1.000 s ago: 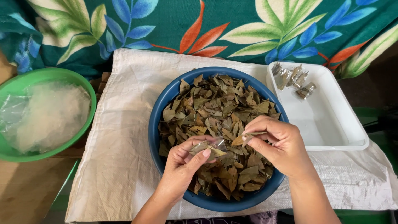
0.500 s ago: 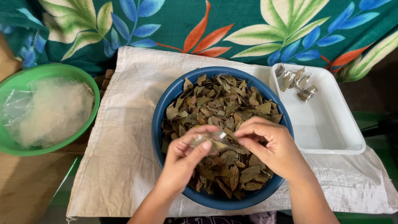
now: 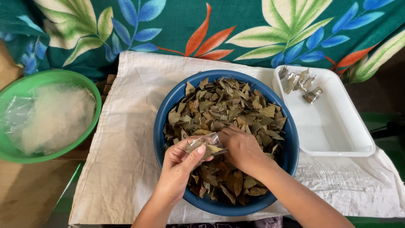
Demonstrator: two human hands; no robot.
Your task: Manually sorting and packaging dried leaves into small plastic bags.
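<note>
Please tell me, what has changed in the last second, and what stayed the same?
The right hand moved left and closed in on the left hand, so both now meet at the small clear bag, which holds a few leaves. The left hand kept its grip on the bag throughout. The blue bowl of dried leaves, green bowl and white tray stayed in place.

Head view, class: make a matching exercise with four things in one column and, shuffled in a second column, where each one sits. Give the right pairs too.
Things
1. dried leaves
2. clear plastic bags
3. filled packets
4. small clear bag

Places
A. far corner of the white tray
B. between the left hand and right hand
C. heaped in the blue bowl
D. in the green bowl

Pairs: 1-C, 2-D, 3-A, 4-B
</note>
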